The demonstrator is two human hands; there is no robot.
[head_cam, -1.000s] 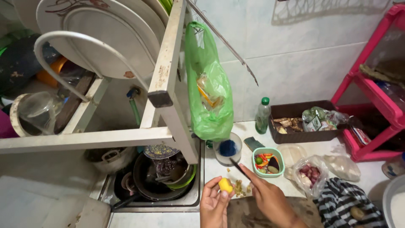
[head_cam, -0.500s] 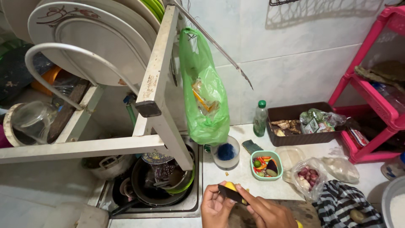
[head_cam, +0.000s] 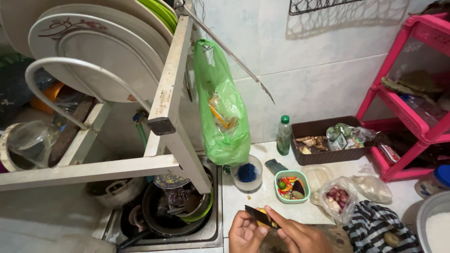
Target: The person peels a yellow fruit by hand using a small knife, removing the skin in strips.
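White tiles line the wall behind a cramped kitchen worktop (head_cam: 262, 206), with a sink (head_cam: 206, 236) full of dirty pans to one side and a dish rack (head_cam: 164, 107) of plates hanging above it. At the bottom edge of the view, the left hand (head_cam: 246, 233) cups a small yellow piece of food (head_cam: 261, 216), most of it hidden in the curled fingers, so its kind cannot be told. The right hand (head_cam: 297, 234) has its grip closed on a dark-bladed knife (head_cam: 260, 217), whose blade lies across the yellow piece.

The piece looks light and small, probably firm and perhaps slick where it is cut, so it seems best pinched from the sides between thumb and fingertips, clear of the blade's edge. The knife is stiff and sharp and should be taken only by its handle, which the right hand covers.

Just beyond the hands stand a green bowl (head_cam: 291, 186) of chillies and vegetables, a clear bag of shallots (head_cam: 333, 197), a white cup with a blue scrubber (head_cam: 247, 172) and a small green-capped bottle (head_cam: 283, 136). A green plastic bag (head_cam: 225, 112) hangs from the rack.
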